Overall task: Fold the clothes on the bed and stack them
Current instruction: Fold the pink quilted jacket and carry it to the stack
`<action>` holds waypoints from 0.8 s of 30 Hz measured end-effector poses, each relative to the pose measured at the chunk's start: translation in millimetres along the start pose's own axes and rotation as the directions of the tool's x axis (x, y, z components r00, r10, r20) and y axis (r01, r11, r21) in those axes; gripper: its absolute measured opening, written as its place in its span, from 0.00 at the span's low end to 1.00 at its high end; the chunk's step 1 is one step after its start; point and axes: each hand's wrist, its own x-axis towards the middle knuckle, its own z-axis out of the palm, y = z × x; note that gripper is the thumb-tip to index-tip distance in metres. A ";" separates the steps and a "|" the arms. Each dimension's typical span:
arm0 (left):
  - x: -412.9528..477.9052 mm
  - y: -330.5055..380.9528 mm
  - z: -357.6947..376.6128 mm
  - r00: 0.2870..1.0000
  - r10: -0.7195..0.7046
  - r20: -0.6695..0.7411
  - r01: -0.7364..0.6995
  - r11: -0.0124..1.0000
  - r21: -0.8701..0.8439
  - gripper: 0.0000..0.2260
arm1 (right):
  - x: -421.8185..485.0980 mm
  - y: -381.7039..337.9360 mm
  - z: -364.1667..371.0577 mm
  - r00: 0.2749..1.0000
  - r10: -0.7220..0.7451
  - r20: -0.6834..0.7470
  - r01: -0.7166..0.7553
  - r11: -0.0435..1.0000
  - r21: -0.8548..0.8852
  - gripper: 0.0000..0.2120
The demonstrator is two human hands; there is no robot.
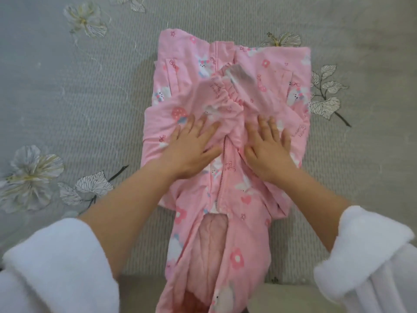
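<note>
Just the one camera here, a wide-angle strapped on my head. It faces forward and steeply down, almost straight onto the bed cover [79,98], so bedding fills the frame from edge to edge. It sits close: my white sleeves [56,267] loom big in the two bottom corners, right at the lens edge. My left hand [191,143] and right hand [268,150] land about mid-frame. The pink jacket [225,168] runs up the centre line, and its near end is cut off by the bottom edge.
</note>
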 end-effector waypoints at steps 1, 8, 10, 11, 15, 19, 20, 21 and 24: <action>-22.3 1.0 -3.7 0.995 0.071 -0.065 -0.073 0.997 -0.029 0.28 | -18.0 3.8 -3.9 0.997 -0.052 -0.061 0.053 0.998 0.026 0.29; -183.5 -22.9 45.0 0.904 0.426 0.038 -0.415 0.854 0.314 0.34 | -177.2 55.7 28.3 0.784 -0.610 -0.118 0.589 0.790 -0.170 0.31; -192.0 -21.7 56.7 0.892 0.426 0.151 -0.452 0.826 0.337 0.35 | -193.2 60.4 40.6 0.730 -0.683 0.025 0.669 0.706 -0.232 0.35; -190.7 -19.1 59.5 0.896 0.408 0.178 -0.445 0.827 0.344 0.35 | -194.7 57.8 44.2 0.715 -0.695 0.083 0.688 0.677 -0.260 0.37; -176.9 -6.2 53.4 0.901 0.362 0.238 -0.431 0.809 0.400 0.31 | -177.5 35.3 44.7 0.653 -0.736 0.178 0.751 0.596 -0.284 0.35; -176.0 12.1 43.5 0.907 0.421 -0.014 -0.406 0.881 0.241 0.16 | -173.2 25.4 31.1 0.742 -0.670 0.018 0.669 0.742 0.041 0.15; -176.9 18.1 41.0 0.909 0.395 -0.135 -0.383 0.918 0.105 0.12 | -174.5 26.6 22.1 0.821 -0.571 0.001 0.559 0.805 0.201 0.10; -179.5 27.2 28.1 0.926 0.281 -0.252 -0.301 0.952 -0.044 0.18 | -176.0 28.1 10.9 0.892 -0.450 0.046 0.408 0.844 0.348 0.09; -178.5 33.8 11.2 0.979 0.134 -0.156 -0.184 0.912 -0.367 0.10 | -176.2 35.7 -18.1 0.982 -0.179 0.064 0.079 0.691 0.719 0.15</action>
